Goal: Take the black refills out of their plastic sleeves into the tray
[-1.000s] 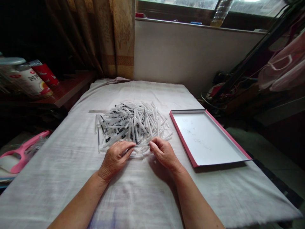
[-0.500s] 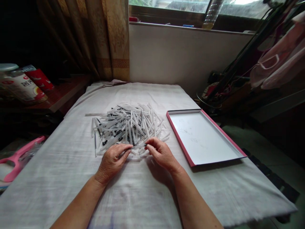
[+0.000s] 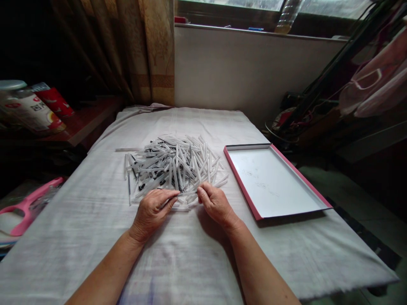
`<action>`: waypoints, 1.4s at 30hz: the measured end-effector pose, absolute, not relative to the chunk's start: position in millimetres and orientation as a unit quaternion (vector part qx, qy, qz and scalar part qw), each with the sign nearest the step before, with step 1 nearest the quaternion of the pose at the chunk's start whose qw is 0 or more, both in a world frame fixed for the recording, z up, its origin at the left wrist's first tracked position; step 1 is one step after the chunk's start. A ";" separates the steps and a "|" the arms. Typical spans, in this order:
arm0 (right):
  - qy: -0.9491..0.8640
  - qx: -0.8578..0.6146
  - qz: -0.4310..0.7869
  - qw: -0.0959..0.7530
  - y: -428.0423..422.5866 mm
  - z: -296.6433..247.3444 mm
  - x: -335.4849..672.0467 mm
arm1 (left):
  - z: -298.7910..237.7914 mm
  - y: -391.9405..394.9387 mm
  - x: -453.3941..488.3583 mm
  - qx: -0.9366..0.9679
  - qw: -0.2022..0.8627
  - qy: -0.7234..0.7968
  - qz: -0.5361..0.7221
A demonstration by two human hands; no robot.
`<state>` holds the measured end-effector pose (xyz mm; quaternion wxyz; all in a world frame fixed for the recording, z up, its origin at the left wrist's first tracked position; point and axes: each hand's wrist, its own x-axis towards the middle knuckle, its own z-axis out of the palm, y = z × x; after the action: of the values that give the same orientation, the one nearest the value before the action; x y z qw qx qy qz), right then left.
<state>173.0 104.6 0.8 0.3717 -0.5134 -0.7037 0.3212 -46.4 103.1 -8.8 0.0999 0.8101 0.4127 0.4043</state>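
Note:
My left hand pinches one end of a slim clear pen barrel between thumb and fingers. At its other end, my right hand is closed with the fingers curled around a dark tip, too small to make out fully. The barrel lies level between both hands, just above the near edge of a heap of pen parts. Clear tubes, dark thin refills and small black pieces are mixed in that heap.
A shallow pink-rimmed box lid with a white inside lies right of the heap. White cloth covers the table. Pink scissors are at the left edge, and a labelled jar stands on a side shelf.
My right fingers have curled more tightly at the barrel's end, with the thumb drawn up. My left hand keeps its pinch. The whole view has shifted slightly.

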 end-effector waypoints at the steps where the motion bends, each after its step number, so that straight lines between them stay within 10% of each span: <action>1: -0.705 -0.519 0.314 0.369 105.0 -0.2 172.8 | -8.8 103.1 -46.3 0.811 0.100 0.412 0.404; 29: -0.585 -0.496 0.423 0.483 111.8 -2.2 183.6 | -1.9 106.9 -51.6 0.692 0.225 0.508 0.461; 42: -0.505 -0.483 0.513 0.498 113.2 -1.3 176.9 | -2.3 106.8 -45.2 0.542 0.449 0.479 0.525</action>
<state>176.9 113.2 -1.3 0.4982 -0.4833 -0.5054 0.5126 -45.2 106.8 -2.3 0.4492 0.5416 0.4785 0.5253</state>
